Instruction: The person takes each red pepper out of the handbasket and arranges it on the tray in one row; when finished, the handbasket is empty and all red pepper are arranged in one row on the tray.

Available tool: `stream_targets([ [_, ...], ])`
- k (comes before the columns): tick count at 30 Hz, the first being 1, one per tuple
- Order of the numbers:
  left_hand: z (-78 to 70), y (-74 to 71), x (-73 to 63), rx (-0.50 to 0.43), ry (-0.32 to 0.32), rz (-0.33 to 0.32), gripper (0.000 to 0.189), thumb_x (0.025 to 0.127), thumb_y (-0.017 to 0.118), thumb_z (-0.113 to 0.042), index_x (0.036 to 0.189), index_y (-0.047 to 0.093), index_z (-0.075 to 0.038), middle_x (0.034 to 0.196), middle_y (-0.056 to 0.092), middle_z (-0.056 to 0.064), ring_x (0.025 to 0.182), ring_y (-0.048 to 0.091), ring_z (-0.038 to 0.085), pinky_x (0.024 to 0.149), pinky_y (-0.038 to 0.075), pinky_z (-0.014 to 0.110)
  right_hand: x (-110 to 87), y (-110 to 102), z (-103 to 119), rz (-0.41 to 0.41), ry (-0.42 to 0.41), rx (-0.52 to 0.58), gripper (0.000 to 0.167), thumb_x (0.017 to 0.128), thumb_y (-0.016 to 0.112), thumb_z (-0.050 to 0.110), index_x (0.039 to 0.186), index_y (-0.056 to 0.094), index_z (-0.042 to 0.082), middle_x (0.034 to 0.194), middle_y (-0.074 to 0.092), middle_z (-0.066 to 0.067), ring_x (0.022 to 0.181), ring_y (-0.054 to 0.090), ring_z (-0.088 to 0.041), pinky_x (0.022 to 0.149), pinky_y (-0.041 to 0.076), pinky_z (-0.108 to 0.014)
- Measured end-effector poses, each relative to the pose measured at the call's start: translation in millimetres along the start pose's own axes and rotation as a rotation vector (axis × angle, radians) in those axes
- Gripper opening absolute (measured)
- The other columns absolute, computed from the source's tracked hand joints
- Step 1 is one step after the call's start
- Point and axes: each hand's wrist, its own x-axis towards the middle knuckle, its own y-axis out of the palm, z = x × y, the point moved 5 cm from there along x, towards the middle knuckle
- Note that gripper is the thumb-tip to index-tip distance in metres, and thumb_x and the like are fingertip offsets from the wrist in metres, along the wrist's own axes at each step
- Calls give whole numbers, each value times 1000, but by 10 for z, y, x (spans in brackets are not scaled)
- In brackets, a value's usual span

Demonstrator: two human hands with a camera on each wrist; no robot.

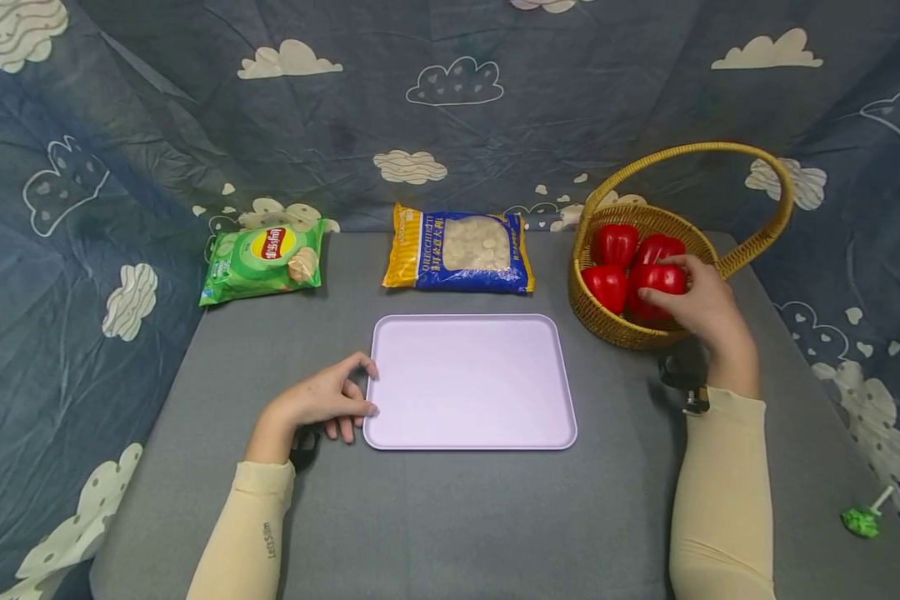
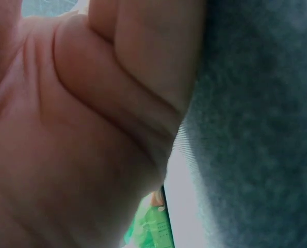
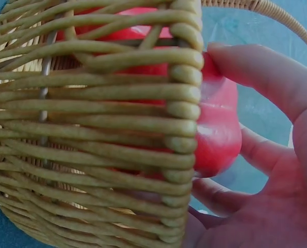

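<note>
In the head view a wicker basket [image 1: 622, 337] with a tall handle holds several red bell peppers [image 1: 605, 287]. My right hand [image 1: 708, 304] reaches over its near right rim and grips one bell pepper [image 1: 663, 279] between thumb and fingers. The right wrist view shows this pepper [image 3: 217, 124] partly above the woven rim, the rest of it behind the weave. My left hand [image 1: 322, 396] holds the left edge of a pale lilac tray [image 1: 468, 383], thumb and index finger on the rim. In the left wrist view the palm [image 2: 76, 155] hides the fingertips.
A green chip bag [image 1: 266, 262] lies at the back left of the grey table [image 1: 450, 517]. Behind the tray is a blue and yellow pasta bag [image 1: 457, 250]. A green lollipop [image 1: 861, 522] lies near the right edge. Cloud-patterned cloth [image 1: 450, 125] surrounds the table.
</note>
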Motion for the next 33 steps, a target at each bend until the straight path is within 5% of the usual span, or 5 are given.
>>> stream_targets([
  [16, -14, 12, 0, -14, 11, 16, 56, 96, 77, -16, 138, 40, -14, 76, 71, 4, 56, 72, 17, 47, 54, 28, -160, -101, 237, -92, -17, 32, 86, 95, 75, 47, 157, 33, 4, 156, 32, -32, 141, 36, -54, 103, 51, -72],
  [23, 7, 10, -1, -18, -8, 12, 58, 96, 78, -17, 139, 40, -14, 77, 71, 5, 57, 73, 18, 48, 54, 28, -306, -71, 545, -65, -64, 59, 83, 94, 78, 46, 154, 36, 8, 156, 35, -26, 139, 40, -48, 84, 57, -37],
  [29, 7, 11, -2, -15, 1, 6, 59, 95, 78, -17, 140, 39, -14, 77, 71, 5, 57, 73, 18, 48, 54, 28, -422, 95, 866, -43, -115, 103, 79, 92, 82, 39, 152, 39, 12, 158, 36, -21, 142, 39, -45, 100, 56, -65],
  [33, 6, 7, -6, -20, -1, 2, 60, 95, 78, -17, 141, 39, -15, 76, 71, 5, 56, 73, 18, 47, 54, 28, -479, 290, 1094, -2, -141, 129, 77, 90, 84, 35, 150, 42, 12, 159, 37, -20, 144, 39, -45, 102, 54, -69],
])
